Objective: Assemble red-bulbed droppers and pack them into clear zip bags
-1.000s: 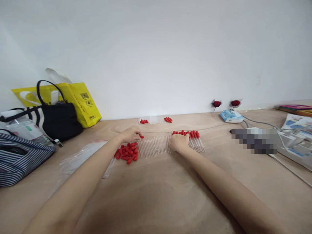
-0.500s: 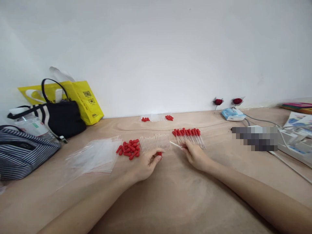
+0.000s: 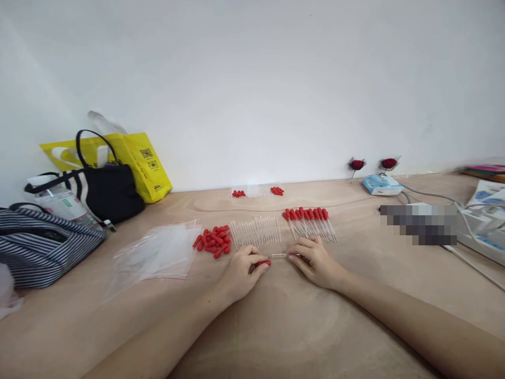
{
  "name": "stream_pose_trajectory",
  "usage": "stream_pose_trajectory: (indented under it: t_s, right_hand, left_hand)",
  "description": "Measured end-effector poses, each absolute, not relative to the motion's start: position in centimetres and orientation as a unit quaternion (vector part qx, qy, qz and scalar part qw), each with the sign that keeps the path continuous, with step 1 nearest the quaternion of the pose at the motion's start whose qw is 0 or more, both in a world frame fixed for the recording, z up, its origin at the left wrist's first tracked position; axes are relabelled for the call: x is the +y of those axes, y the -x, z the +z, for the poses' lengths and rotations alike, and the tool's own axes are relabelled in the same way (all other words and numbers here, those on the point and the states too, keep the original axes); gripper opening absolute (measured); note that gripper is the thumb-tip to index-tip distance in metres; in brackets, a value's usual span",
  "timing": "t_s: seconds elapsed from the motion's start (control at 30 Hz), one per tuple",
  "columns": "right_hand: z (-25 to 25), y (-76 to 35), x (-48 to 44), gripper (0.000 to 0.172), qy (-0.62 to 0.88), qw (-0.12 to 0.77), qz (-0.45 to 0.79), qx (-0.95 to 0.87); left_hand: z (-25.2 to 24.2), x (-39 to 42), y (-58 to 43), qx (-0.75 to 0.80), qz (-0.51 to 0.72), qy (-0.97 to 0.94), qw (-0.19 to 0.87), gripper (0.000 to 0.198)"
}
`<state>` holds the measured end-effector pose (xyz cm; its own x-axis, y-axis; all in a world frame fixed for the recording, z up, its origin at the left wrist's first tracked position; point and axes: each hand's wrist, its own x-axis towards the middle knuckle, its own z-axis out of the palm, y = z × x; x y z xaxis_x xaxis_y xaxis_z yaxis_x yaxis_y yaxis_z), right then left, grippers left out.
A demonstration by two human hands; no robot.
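Pinched in my left hand [image 3: 245,271] is a red rubber dropper bulb [image 3: 263,262], its open end toward the right. My right hand [image 3: 317,263] grips a clear glass dropper tube [image 3: 280,256], which points left at the bulb with a small gap between them. Beyond my left hand lies a row of bare glass tubes [image 3: 256,231]. A pile of loose red bulbs [image 3: 215,240] is to their left. Past my right hand is a row of droppers with red bulbs fitted [image 3: 307,215] on their far ends.
Clear zip bags [image 3: 165,252] lie flat at the left, near a striped bag [image 3: 51,247], a black bag [image 3: 114,189] and a yellow bag [image 3: 152,168]. Small bags of red bulbs [image 3: 277,191] rest by the wall. At right are a tissue pack [image 3: 382,184] and a power strip [image 3: 479,231].
My right hand has brought the glass tube down and turned it level, facing the bulb. My left hand has turned the bulb sideways and moved slightly nearer to me. The view has shifted a little.
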<state>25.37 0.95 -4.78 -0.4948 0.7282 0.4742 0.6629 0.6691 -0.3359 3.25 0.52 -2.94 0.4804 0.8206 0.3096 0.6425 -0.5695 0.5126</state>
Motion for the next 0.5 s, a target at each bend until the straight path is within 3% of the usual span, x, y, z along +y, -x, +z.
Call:
stream_pose_trajectory:
  t_s: [0.5]
  right_hand:
    - [-4.4, -23.9, 0.1, 0.014, 0.386, 0.332, 0.065, -0.858]
  left_hand:
    - [-3.7, 0.7, -3.0, 0.466, 0.281, -0.833, 0.105, 0.017]
